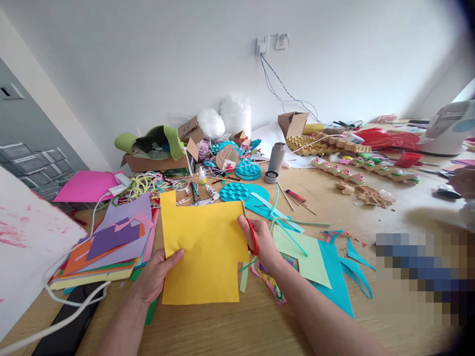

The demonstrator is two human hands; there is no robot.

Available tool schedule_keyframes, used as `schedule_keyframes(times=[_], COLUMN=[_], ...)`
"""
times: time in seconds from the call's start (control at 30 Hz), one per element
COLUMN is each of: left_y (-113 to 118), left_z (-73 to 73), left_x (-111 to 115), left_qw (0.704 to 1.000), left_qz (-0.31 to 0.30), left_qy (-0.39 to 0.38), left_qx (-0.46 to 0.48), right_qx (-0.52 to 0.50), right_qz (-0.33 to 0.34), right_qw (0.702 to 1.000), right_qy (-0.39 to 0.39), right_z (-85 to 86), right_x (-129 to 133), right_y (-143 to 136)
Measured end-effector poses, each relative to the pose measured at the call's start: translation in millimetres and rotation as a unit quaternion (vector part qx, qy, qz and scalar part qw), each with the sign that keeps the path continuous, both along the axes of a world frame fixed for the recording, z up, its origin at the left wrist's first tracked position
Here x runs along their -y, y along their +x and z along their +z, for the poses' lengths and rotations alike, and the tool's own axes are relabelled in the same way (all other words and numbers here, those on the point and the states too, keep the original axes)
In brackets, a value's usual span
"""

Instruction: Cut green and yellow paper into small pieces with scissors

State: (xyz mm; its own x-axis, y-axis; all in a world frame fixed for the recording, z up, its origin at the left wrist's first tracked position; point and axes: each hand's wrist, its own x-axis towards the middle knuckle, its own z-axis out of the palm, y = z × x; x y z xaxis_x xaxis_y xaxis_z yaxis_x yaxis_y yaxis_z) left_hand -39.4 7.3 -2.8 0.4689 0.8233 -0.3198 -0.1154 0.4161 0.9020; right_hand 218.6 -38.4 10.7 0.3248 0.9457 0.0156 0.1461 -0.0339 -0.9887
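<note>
A yellow sheet of paper (208, 254) with uneven cut edges is held up above the wooden table. My left hand (158, 274) grips its left side, thumb on the front face and fingers behind. On the right, my right hand (260, 242) is closed around red-handled scissors (254, 238), whose blades point up at the sheet's upper right edge. Light green paper (302, 254) and a blue sheet (336, 277) lie right of the yellow sheet. A stack of coloured papers (115, 237) is on the left.
Craft supplies, a metal bottle (276, 158) and a cardboard box (158, 164) stand toward the wall. A black device (70, 321) with a white cable lies front left. Egg-carton strips (345, 172) are at back right. Another person's hand (463, 183) shows at the right edge.
</note>
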Motion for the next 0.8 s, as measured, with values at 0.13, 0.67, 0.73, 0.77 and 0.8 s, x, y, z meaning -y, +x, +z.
schedule_keyframes(times=[0.13,0.67,0.73,0.77,0.8], left_y=[-0.9,-3.6,-4.3,-4.9,-5.8], left_z=[-0.8,-2.0,-0.7,-0.1,0.3], left_x=[-1.0,-3.4,-4.5,-5.3,-6.3], left_qw=[1.000,1.000,1.000,1.000,0.999], left_qz=[0.008,0.003,0.014,0.021,0.029], left_qy=[0.013,0.016,0.016,0.013,0.011], left_qx=[-0.005,-0.005,-0.012,-0.012,-0.010], right_qx=[0.001,-0.026,-0.024,-0.022,-0.025], right_qz=[0.014,0.022,0.035,0.044,0.053], right_qw=[1.000,0.999,0.998,0.998,0.998], right_qy=[-0.007,-0.042,-0.040,-0.036,-0.031], right_z=[-3.0,1.6,4.7,5.6,5.8], right_x=[-0.6,-0.1,2.0,2.7,2.9], right_y=[2.4,0.8,0.2,0.1,0.1])
